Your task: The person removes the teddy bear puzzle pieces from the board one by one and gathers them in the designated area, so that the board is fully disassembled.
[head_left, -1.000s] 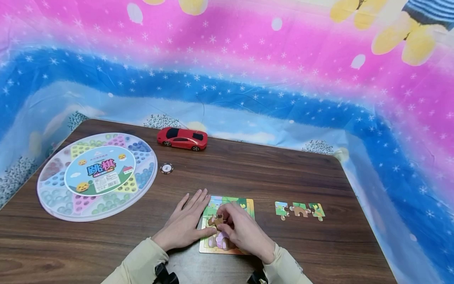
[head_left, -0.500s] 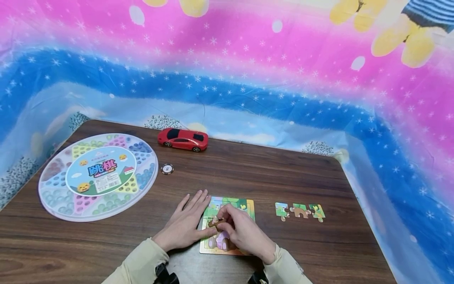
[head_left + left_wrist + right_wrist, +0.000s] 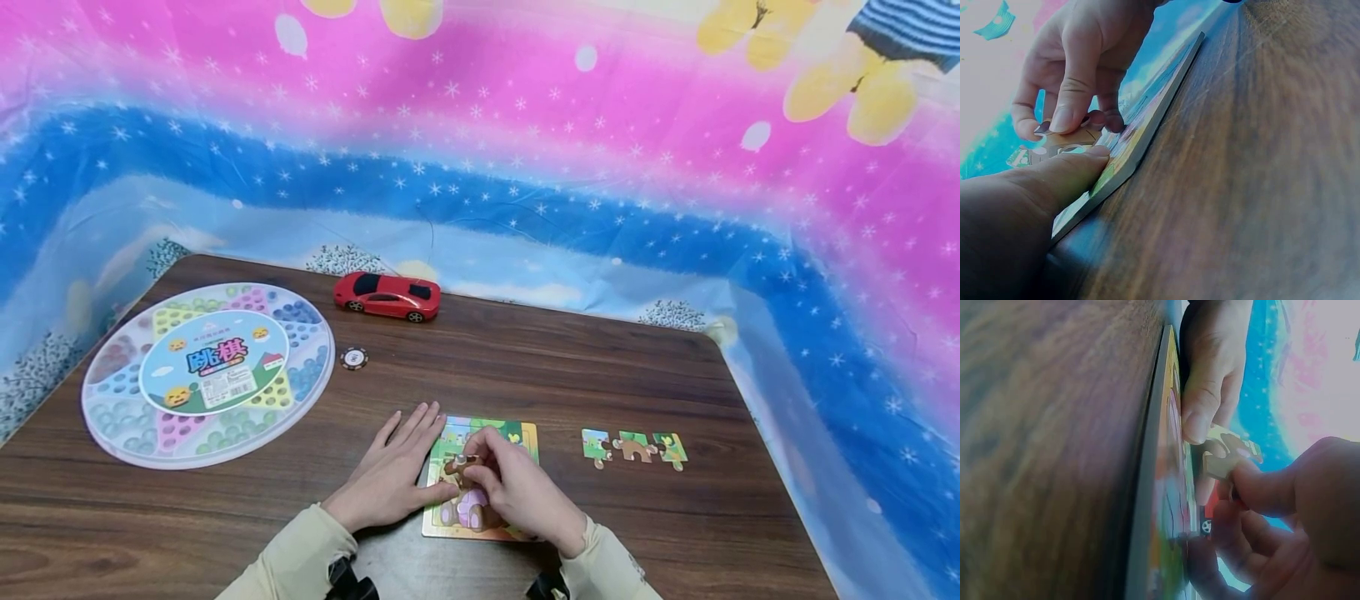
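Observation:
A square picture puzzle board (image 3: pixel 525 435) lies on the brown table near its front edge. My right hand (image 3: pixel 471 467) pinches a brown puzzle piece (image 3: pixel 456 465) just above the board's left middle; in the right wrist view the piece (image 3: pixel 1225 453) is tilted off the board (image 3: pixel 1159 487). My left hand (image 3: pixel 397 471) lies flat on the table to the left. Its thumb (image 3: pixel 1066 172) presses on the board's edge (image 3: pixel 1147 125) next to the piece (image 3: pixel 1075 139).
Three joined loose puzzle pieces (image 3: pixel 634 446) lie right of the board. A round Chinese checkers set (image 3: pixel 206 371) sits at the left, with a poker chip (image 3: pixel 353 357) and a red toy car (image 3: pixel 386 296) behind. A colourful cloth surrounds the table (image 3: pixel 570 367).
My right hand's fingers have shifted slightly with the brown piece over the board. The left hand has stayed put.

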`<state>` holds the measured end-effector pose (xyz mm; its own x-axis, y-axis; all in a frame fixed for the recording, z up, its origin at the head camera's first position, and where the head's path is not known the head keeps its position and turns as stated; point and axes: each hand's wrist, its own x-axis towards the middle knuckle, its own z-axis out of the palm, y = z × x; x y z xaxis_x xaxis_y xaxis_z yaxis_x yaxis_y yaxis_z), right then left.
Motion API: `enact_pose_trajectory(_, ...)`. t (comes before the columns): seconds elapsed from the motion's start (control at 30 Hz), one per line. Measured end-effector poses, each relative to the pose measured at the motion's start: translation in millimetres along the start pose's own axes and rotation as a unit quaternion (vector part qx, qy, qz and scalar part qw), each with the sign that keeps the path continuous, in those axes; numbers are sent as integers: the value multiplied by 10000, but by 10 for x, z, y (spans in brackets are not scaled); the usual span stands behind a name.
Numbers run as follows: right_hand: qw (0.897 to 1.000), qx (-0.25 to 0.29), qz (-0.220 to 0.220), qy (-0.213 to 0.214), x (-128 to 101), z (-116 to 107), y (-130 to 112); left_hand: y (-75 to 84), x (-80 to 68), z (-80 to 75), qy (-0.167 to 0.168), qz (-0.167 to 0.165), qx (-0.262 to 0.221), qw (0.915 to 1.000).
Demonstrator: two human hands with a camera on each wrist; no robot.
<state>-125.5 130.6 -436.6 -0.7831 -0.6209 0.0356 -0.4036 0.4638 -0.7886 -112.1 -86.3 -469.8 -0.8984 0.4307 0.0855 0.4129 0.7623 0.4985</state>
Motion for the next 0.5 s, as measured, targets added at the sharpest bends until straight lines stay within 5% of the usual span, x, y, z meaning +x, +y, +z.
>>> enact_pose_trajectory(0.5, 9998, -24, 171, -48, -33, -206, -38, 1, -6, -10, -106, -32, -31, 9999)
